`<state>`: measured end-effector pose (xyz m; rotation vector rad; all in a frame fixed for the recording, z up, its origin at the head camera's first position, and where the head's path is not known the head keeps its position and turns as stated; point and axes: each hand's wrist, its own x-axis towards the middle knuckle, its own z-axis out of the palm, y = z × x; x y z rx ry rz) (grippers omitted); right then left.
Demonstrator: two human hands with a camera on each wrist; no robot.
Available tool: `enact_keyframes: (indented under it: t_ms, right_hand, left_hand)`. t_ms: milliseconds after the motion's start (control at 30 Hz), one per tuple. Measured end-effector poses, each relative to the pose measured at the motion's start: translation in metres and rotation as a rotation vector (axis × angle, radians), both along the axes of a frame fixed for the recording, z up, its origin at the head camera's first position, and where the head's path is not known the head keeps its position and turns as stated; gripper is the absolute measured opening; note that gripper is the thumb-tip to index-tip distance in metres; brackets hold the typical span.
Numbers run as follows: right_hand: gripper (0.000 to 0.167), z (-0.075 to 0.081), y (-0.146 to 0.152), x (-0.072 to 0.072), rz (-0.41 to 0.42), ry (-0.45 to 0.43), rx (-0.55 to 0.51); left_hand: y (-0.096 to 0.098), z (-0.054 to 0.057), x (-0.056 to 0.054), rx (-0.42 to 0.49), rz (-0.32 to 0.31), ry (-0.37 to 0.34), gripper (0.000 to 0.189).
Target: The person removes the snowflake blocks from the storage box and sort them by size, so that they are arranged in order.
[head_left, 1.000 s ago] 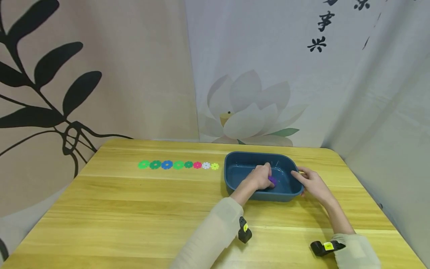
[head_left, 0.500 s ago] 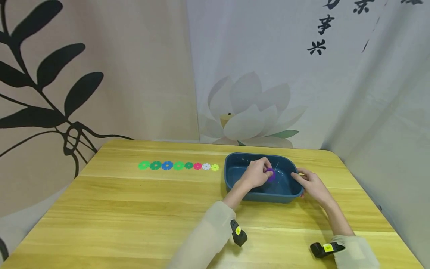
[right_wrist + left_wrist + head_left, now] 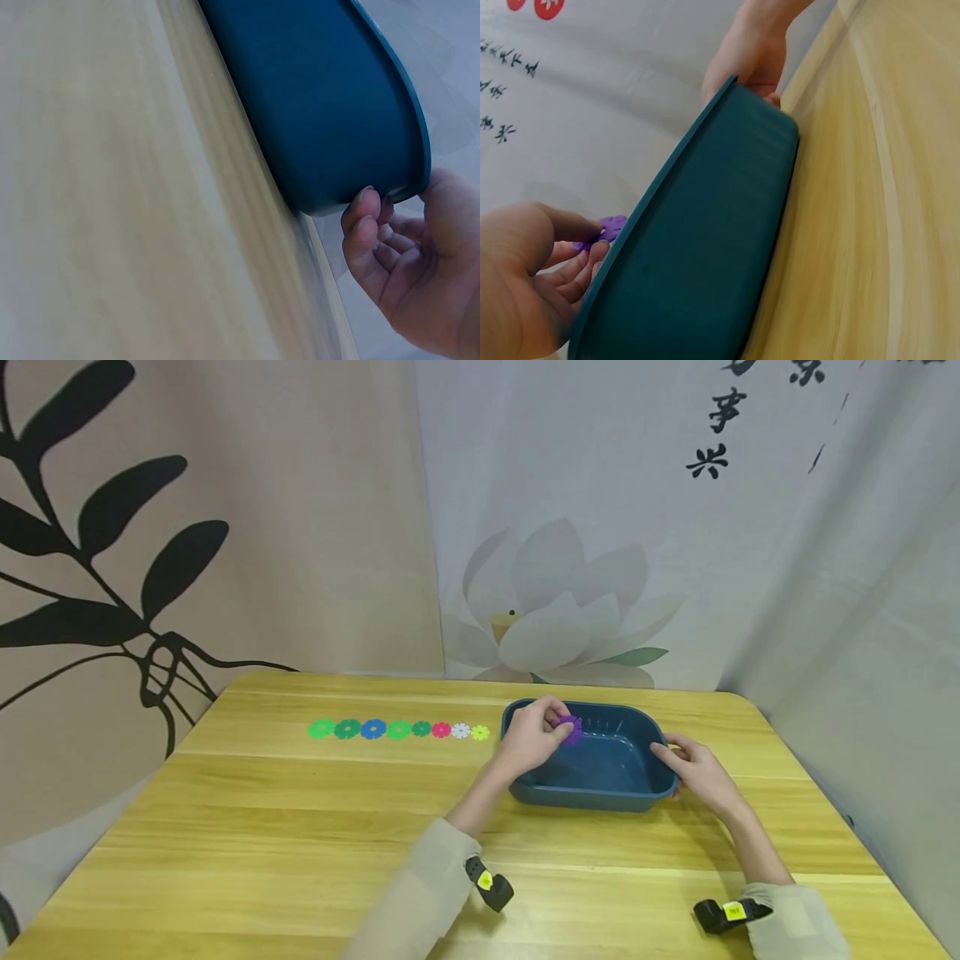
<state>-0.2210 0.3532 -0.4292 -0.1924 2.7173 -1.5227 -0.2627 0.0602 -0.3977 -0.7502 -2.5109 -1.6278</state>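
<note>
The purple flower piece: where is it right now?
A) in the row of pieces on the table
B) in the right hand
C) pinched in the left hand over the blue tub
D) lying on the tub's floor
C: the left hand pinches the purple flower piece above the blue tub.

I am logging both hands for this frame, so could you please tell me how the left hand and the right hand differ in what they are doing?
The left hand pinches a purple disc in the air above the blue tub, while the right hand grips the tub's right rim. The left hand is over the tub's left end; the right hand is at the opposite end, low by the table. Both wear beige sleeves.
</note>
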Motion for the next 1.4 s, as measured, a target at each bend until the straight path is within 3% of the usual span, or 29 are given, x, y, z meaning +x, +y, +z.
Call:
enact_keyframes:
  t_ms: [300, 800, 1400]
  right_hand:
    - [0.055, 0.001, 0.001, 0.0, -0.001, -0.005, 0.009]
    - [0.055, 0.0, 0.0, -0.001, -0.006, -0.011, 0.009]
    - [0.054, 0.0, -0.001, 0.001, -0.004, -0.001, 0.01]
  left_hand:
    - [-0.032, -0.001, -0.004, 0.092, 0.021, -0.053, 0.011]
    - [-0.098, -0.007, -0.017, 0.205, 0.175, -0.065, 0.016]
    - [-0.215, -0.031, -0.025, 0.106, 0.352, -0.093, 0.025]
